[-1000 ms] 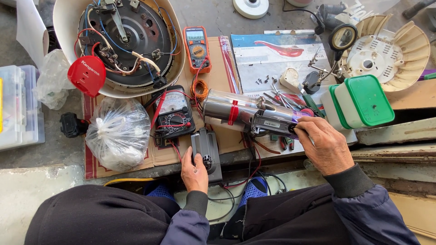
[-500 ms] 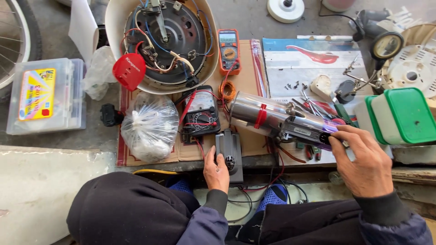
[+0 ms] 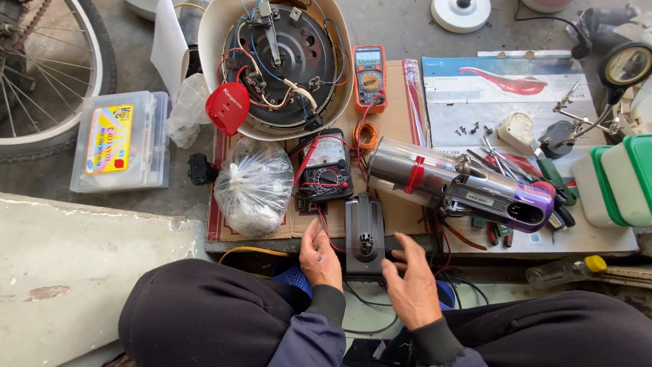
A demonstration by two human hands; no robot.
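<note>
A dark grey battery pack (image 3: 365,234) lies upright-lengthwise at the near edge of the cardboard work surface (image 3: 397,122). My left hand (image 3: 320,255) rests against its left side, fingers loosely curled. My right hand (image 3: 409,278) hovers just right of the pack, fingers apart, holding nothing. Behind it lies a silver and purple handheld vacuum body (image 3: 462,185) with a red band. A black analogue multimeter (image 3: 326,171) with red leads sits left of the vacuum body.
An orange digital multimeter (image 3: 370,77), an opened round appliance base with wiring (image 3: 278,61), a knotted plastic bag (image 3: 252,185), a clear parts box (image 3: 121,141), a bicycle wheel (image 3: 47,75), a green-lidded container (image 3: 625,182), pliers and screwdrivers (image 3: 516,163), a small bottle (image 3: 564,270).
My right hand left the vacuum body and came down beside the battery pack. The view shifted left and closer.
</note>
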